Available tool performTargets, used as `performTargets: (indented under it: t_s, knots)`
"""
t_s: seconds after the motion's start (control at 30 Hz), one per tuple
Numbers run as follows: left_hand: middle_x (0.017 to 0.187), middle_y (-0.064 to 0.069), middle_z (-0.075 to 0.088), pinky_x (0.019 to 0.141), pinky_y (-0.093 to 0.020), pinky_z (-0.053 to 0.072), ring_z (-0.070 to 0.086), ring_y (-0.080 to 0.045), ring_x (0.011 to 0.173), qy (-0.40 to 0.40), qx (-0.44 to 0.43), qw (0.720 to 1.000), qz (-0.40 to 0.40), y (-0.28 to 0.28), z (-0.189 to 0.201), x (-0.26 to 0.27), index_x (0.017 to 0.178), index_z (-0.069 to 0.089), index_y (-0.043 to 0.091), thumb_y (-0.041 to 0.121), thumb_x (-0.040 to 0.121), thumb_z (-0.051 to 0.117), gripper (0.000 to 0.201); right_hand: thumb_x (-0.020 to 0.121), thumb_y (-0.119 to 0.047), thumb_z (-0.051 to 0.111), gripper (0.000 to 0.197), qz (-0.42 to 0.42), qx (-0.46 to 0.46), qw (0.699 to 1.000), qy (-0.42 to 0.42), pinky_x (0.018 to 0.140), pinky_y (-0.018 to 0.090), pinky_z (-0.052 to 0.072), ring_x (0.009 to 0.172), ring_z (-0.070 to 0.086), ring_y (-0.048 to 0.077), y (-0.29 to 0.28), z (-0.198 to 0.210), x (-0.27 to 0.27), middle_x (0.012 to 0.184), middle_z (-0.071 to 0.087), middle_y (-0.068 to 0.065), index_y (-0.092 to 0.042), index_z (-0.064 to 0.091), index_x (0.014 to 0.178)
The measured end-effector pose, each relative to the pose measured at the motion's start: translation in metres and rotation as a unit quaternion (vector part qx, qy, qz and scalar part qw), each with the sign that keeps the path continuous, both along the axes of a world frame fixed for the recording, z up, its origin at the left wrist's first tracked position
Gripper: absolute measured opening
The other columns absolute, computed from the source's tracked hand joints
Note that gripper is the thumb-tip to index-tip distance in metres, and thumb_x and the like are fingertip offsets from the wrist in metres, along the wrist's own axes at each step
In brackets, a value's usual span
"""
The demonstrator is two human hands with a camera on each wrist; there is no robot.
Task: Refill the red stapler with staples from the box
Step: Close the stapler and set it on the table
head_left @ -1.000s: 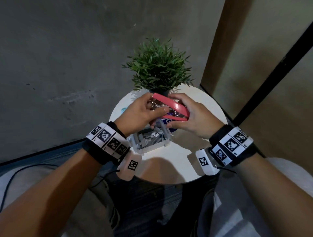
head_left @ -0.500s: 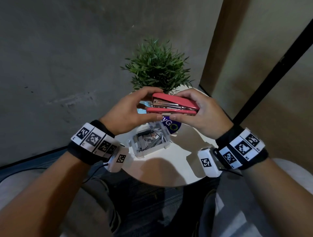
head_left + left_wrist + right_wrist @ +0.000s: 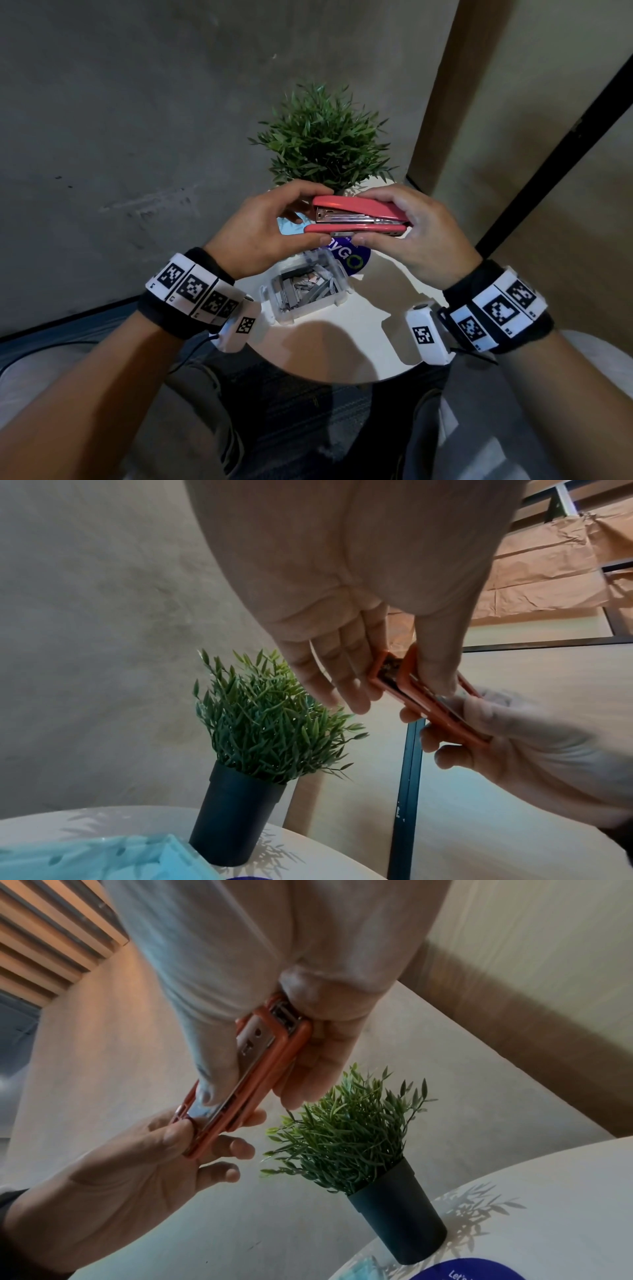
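I hold the red stapler (image 3: 359, 216) level in the air above the round white table (image 3: 342, 356), between both hands. Its red top and base lie close together with the metal magazine showing between them. My left hand (image 3: 270, 226) pinches the stapler's left end, thumb under the base and fingers over the top (image 3: 387, 674). My right hand (image 3: 414, 233) grips the right end, thumb beneath and fingers over the top (image 3: 260, 1069). Below the hands a clear box (image 3: 305, 291) of grey staple strips sits on the table, lid off.
A small green plant (image 3: 325, 144) in a dark pot (image 3: 236, 815) stands at the table's far side. A blue round sticker (image 3: 349, 260) and a pale blue object (image 3: 103, 859) lie on the tabletop. Grey wall behind, wooden panel and a dark frame to the right.
The stapler has risen from just above the staple box and turned level; its top now lies nearly down on the base. Both hands have kept their hold on its ends.
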State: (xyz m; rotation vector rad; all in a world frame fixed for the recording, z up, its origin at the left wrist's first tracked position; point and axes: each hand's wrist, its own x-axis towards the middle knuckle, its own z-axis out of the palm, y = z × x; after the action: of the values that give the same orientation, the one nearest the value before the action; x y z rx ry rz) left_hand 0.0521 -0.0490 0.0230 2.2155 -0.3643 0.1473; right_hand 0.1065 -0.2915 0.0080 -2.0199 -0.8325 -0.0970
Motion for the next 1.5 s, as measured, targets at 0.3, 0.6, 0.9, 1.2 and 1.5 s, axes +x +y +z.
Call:
performTargets:
  t_s: [0.3,0.6,0.9,1.2,1.5]
  knots:
    - [0.114,0.012,0.069,0.089,-0.017,0.047,0.064,-0.001,0.101,-0.046,0.027,0.999,0.008,-0.001,0.007,-0.002,0.126,0.061,0.021,0.03,0.08,0.079,0.05,0.08,-0.029,0.082,0.043,-0.002,0.017,1.0,-0.009,0.081,0.008,0.047,0.098,0.063,-0.001,0.0,0.006,-0.005,0.106,0.064,-0.013,-0.019,0.066,0.119]
    - [0.13,0.01,0.062,0.092,-0.02,0.044,0.056,-0.004,0.115,-0.02,0.119,0.992,-0.041,-0.001,-0.003,0.0,0.137,0.054,0.024,0.032,0.083,0.076,0.059,0.08,-0.051,0.074,0.055,0.069,-0.135,0.982,0.116,0.074,0.018,0.049,0.089,0.064,0.001,0.001,-0.002,-0.005,0.103,0.067,-0.012,-0.027,0.059,0.127]
    - [0.146,0.013,0.048,0.092,-0.019,0.04,0.053,-0.003,0.117,0.085,0.153,0.984,-0.022,-0.003,-0.021,0.005,0.152,0.029,0.033,0.048,0.082,0.072,0.084,0.08,-0.043,0.079,0.037,0.01,-0.114,0.983,0.145,0.054,0.015,0.045,0.06,0.054,0.002,0.004,-0.013,-0.003,0.082,0.06,-0.007,-0.022,0.052,0.095]
    - [0.154,-0.003,0.035,0.112,-0.037,0.035,0.039,-0.021,0.135,0.223,0.311,0.922,-0.061,-0.005,-0.06,0.002,0.152,0.022,0.019,0.062,0.07,0.074,0.107,0.085,-0.032,0.073,0.025,-0.134,-0.218,0.96,0.116,0.055,0.022,0.031,0.067,0.047,0.016,-0.004,-0.046,0.032,0.084,0.054,0.004,-0.011,0.059,0.09]
    - [0.151,0.003,0.039,0.106,-0.038,0.041,0.047,-0.018,0.129,0.204,0.306,0.928,-0.058,-0.002,-0.064,0.004,0.151,0.024,0.026,0.061,0.069,0.076,0.103,0.078,-0.043,0.073,0.032,-0.226,-0.27,0.914,0.2,0.056,0.028,0.035,0.066,0.056,0.025,-0.022,-0.068,0.053,0.066,0.058,0.0,-0.022,0.054,0.065]
